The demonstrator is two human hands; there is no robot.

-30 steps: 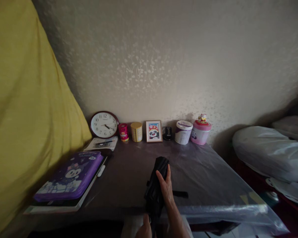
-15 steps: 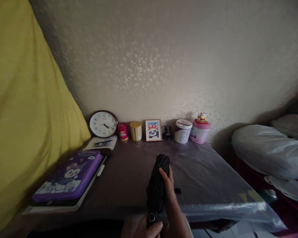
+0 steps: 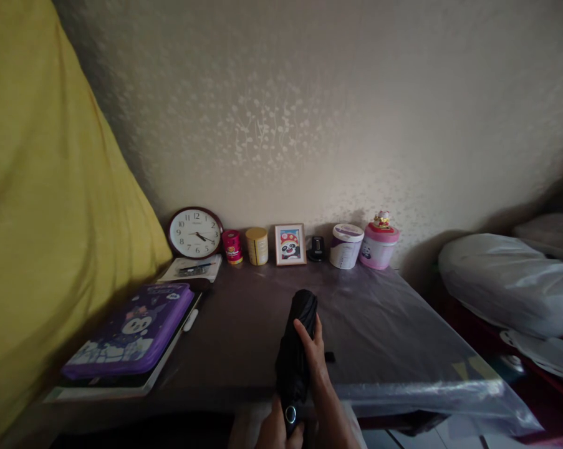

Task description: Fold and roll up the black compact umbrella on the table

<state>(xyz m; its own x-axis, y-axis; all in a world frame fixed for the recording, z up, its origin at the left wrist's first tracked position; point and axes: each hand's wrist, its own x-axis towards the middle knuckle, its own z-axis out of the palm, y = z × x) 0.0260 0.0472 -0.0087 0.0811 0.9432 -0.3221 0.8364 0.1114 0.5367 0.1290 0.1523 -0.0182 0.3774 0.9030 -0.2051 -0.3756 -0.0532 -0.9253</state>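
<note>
A folded black umbrella [image 3: 292, 355] points away from me over the near part of the table, its canopy bunched around the shaft. My left hand [image 3: 272, 429] is closed around the handle, beside a round button with a silver ring. Higher up, my right hand [image 3: 315, 350] grips the canopy from the right side, thumb on top; some of its fingers are hidden behind the fabric. A short black strap [image 3: 330, 357] sticks out to the right of my right wrist.
Along the wall stand a clock [image 3: 196, 233], a red tin [image 3: 232, 247], a yellow canister [image 3: 257, 246], a framed panda picture [image 3: 290, 245], a small black object [image 3: 317, 249] and two tubs [image 3: 346, 247]. A purple case [image 3: 131, 333] lies left. White bags [image 3: 510, 284] sit right of the table [image 3: 379, 337].
The umbrella's far end has shifted slightly left along with my right hand. The handle has turned a little, and my left hand's fingers have changed position around it.
</note>
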